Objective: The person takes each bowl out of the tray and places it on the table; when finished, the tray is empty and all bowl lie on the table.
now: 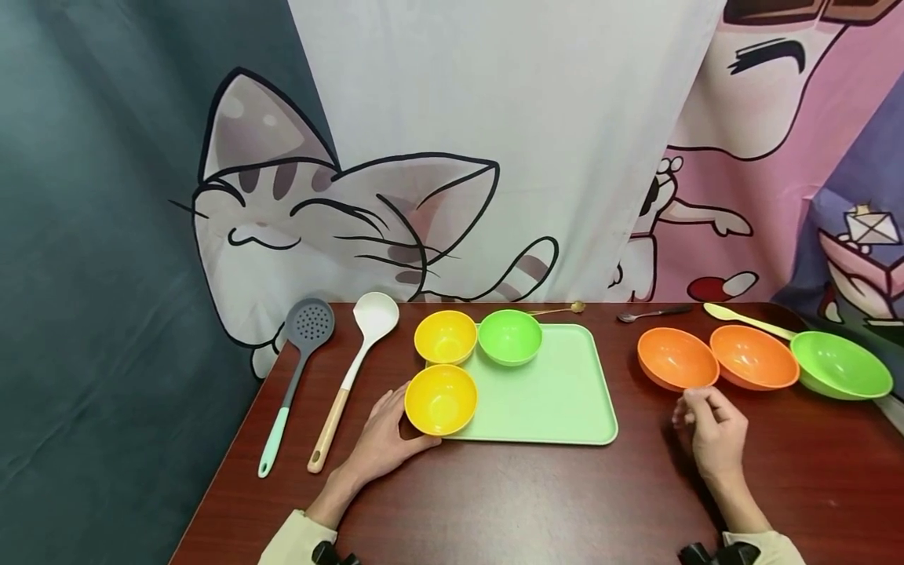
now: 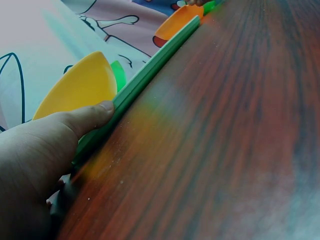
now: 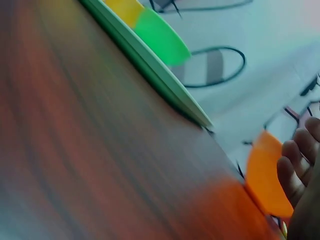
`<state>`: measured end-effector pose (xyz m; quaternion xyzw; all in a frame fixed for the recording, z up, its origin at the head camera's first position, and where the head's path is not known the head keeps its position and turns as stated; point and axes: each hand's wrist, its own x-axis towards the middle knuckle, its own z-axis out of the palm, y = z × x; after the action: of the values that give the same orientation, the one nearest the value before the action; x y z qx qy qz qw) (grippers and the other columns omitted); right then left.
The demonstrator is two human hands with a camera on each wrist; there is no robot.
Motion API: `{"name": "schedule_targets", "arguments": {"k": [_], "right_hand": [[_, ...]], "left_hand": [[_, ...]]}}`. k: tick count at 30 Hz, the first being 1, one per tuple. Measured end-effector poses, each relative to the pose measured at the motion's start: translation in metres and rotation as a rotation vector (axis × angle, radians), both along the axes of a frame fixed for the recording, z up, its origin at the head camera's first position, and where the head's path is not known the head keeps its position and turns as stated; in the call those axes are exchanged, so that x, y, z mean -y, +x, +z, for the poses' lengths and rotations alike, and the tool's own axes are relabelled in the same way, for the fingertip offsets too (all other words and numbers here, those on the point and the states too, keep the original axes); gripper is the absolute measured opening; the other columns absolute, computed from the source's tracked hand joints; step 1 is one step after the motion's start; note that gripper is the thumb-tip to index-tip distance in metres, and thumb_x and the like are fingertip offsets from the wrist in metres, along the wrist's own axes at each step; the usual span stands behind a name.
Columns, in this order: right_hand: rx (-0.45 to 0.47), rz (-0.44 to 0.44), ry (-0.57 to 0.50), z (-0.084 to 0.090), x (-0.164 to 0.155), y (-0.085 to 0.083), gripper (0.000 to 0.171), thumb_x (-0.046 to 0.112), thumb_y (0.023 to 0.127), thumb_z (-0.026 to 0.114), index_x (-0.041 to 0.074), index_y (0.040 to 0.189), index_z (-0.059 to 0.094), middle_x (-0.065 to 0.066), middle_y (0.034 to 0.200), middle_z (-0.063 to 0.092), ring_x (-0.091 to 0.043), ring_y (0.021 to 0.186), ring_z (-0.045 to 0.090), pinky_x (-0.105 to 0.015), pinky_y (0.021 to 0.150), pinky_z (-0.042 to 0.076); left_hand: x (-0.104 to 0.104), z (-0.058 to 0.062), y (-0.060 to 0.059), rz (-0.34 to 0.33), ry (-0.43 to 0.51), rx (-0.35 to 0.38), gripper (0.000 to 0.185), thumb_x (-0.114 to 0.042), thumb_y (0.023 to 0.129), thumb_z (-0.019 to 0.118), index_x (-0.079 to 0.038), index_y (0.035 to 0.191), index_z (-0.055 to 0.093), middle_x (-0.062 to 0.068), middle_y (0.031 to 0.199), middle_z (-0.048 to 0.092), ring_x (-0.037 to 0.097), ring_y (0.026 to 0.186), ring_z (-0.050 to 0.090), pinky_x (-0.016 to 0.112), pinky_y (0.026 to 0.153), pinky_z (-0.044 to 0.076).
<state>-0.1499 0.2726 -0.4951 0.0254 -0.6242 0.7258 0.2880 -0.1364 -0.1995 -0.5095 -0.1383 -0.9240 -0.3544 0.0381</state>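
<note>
My left hand point(image 1: 384, 435) lies on the dark wooden table against the left side of a yellow bowl point(image 1: 441, 399) that sits at the front left corner of a light green tray point(image 1: 558, 392). In the left wrist view its thumb point(image 2: 92, 116) lies straight along the tray's edge point(image 2: 150, 75), below the yellow bowl point(image 2: 80, 85). My right hand point(image 1: 709, 428) hovers with loosely curled fingers just in front of an orange bowl point(image 1: 676, 359) and holds nothing. The right wrist view shows its fingers point(image 3: 300, 165) beside that orange bowl point(image 3: 265, 175).
A second yellow bowl point(image 1: 445, 337) and a green bowl point(image 1: 510, 337) stand at the tray's back. Right of the tray are another orange bowl point(image 1: 753, 357), a green bowl point(image 1: 840, 365) and small spoons point(image 1: 650, 314). A grey skimmer point(image 1: 300, 369) and a white ladle point(image 1: 356, 361) lie at the left.
</note>
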Motion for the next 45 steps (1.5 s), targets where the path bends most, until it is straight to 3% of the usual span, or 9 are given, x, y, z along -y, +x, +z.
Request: {"name": "schedule_targets", "arguments": {"k": [3, 8, 13, 16, 23, 30, 36, 45], "right_hand": [[-0.026, 0.084, 0.061, -0.001, 0.010, 0.002, 0.023, -0.009, 0.097, 0.049, -0.016, 0.076, 0.053, -0.005, 0.060, 0.058, -0.013, 0.050, 0.056, -0.018, 0.049, 0.049], [-0.004, 0.125, 0.084, -0.001, 0.030, 0.003, 0.023, -0.007, 0.098, 0.048, -0.017, 0.077, 0.051, -0.006, 0.062, 0.059, -0.015, 0.053, 0.056, -0.018, 0.052, 0.050], [-0.125, 0.229, 0.086, -0.003, 0.049, 0.001, 0.022, -0.011, 0.097, 0.047, -0.018, 0.076, 0.051, -0.011, 0.065, 0.059, -0.018, 0.056, 0.056, -0.021, 0.054, 0.051], [-0.152, 0.250, 0.107, -0.005, 0.058, 0.001, 0.021, -0.013, 0.096, 0.047, -0.018, 0.076, 0.053, -0.012, 0.068, 0.058, -0.018, 0.056, 0.056, -0.020, 0.056, 0.052], [-0.067, 0.271, 0.170, -0.008, 0.073, 0.002, 0.016, -0.010, 0.097, 0.048, -0.018, 0.091, 0.060, -0.006, 0.085, 0.068, -0.016, 0.074, 0.068, -0.023, 0.067, 0.059], [-0.160, 0.375, 0.220, -0.011, 0.093, 0.001, 0.013, -0.014, 0.095, 0.047, -0.018, 0.097, 0.059, -0.015, 0.091, 0.066, -0.017, 0.086, 0.069, -0.026, 0.069, 0.061], [-0.172, 0.401, 0.226, -0.011, 0.105, -0.002, 0.011, -0.015, 0.094, 0.049, -0.017, 0.097, 0.059, -0.022, 0.091, 0.062, -0.018, 0.087, 0.069, -0.027, 0.069, 0.061], [-0.085, 0.419, 0.305, -0.007, 0.133, -0.010, 0.010, -0.010, 0.095, 0.054, -0.011, 0.101, 0.063, -0.026, 0.092, 0.062, -0.019, 0.082, 0.068, -0.029, 0.069, 0.060]], "left_hand": [[0.000, -0.001, 0.000, -0.003, 0.003, 0.004, 0.095, -0.063, 0.075, 0.078, -0.028, 0.154, 0.037, -0.006, 0.156, 0.043, 0.021, 0.150, 0.032, 0.055, 0.123, 0.020], [0.000, -0.002, 0.000, -0.001, 0.012, -0.007, 0.095, -0.063, 0.075, 0.078, -0.029, 0.154, 0.037, -0.006, 0.157, 0.042, 0.021, 0.150, 0.033, 0.055, 0.123, 0.020], [0.001, -0.002, 0.000, -0.001, 0.007, -0.012, 0.095, -0.061, 0.075, 0.079, -0.029, 0.154, 0.037, -0.005, 0.157, 0.042, 0.021, 0.150, 0.033, 0.055, 0.123, 0.020], [0.000, -0.002, 0.000, -0.008, 0.004, -0.014, 0.095, -0.063, 0.075, 0.078, -0.029, 0.154, 0.037, -0.005, 0.157, 0.042, 0.021, 0.149, 0.033, 0.056, 0.122, 0.020], [0.000, -0.003, 0.001, -0.001, 0.005, -0.017, 0.096, -0.063, 0.075, 0.077, -0.029, 0.155, 0.036, -0.005, 0.156, 0.042, 0.022, 0.149, 0.034, 0.056, 0.122, 0.021], [0.000, -0.003, -0.001, -0.001, 0.003, -0.014, 0.097, -0.064, 0.075, 0.077, -0.028, 0.155, 0.035, -0.004, 0.158, 0.041, 0.021, 0.149, 0.034, 0.055, 0.122, 0.020], [0.000, -0.002, -0.001, 0.000, 0.006, -0.013, 0.097, -0.065, 0.075, 0.077, -0.028, 0.155, 0.036, -0.003, 0.158, 0.041, 0.021, 0.149, 0.033, 0.055, 0.122, 0.020], [-0.001, -0.001, 0.000, 0.000, 0.004, -0.008, 0.097, -0.066, 0.075, 0.075, -0.028, 0.155, 0.036, -0.004, 0.157, 0.041, 0.020, 0.149, 0.034, 0.055, 0.122, 0.021]]}}
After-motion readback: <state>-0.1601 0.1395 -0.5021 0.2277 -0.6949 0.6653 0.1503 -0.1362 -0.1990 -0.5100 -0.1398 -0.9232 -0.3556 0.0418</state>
